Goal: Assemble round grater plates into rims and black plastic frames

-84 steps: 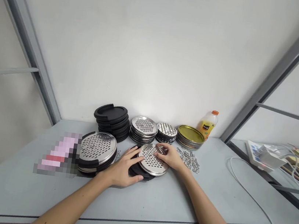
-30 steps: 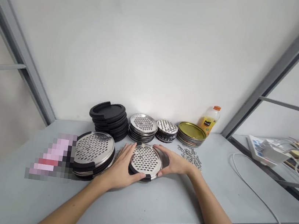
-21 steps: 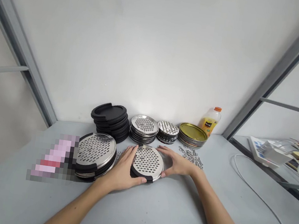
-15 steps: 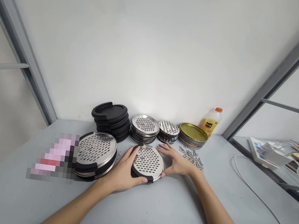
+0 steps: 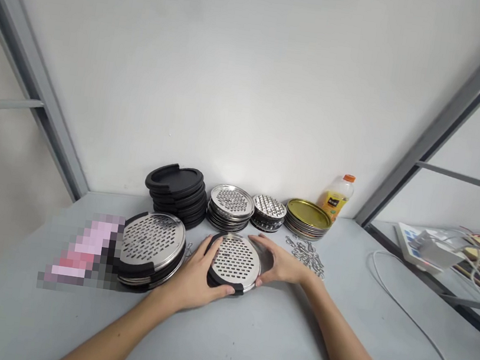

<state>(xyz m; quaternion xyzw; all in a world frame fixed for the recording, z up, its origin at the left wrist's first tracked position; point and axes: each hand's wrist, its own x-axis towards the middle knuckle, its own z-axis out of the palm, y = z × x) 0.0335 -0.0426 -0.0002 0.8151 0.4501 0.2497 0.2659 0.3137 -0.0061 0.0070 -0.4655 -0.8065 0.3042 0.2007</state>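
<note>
A round silver slotted disc [image 5: 237, 260] with a black rim along its left side lies on the grey table in the middle. My left hand [image 5: 197, 275] grips its black left edge, thumb at the front and fingers at the back. Around the disc's right edge curves my right hand [image 5: 279, 262], with thumb and fingers against the rim. To the left stands a stack of similar slotted discs with black rims [image 5: 153, 242]. Behind are stacks of black round holders [image 5: 176, 189], silver slotted discs [image 5: 231, 202], smaller grater discs [image 5: 269, 208] and gold-topped discs [image 5: 309, 213].
Small metal clips [image 5: 307, 255] lie in a pile right of my right hand. A bottle with an orange cap [image 5: 335, 199] stands by the wall. White cables [image 5: 409, 314] and a power strip [image 5: 418, 250] are at the right. A blurred pink item [image 5: 95, 243] lies left.
The fingers of my right hand have come in closer around the back right edge of the disc. My left hand keeps its hold, and the view has shifted slightly.
</note>
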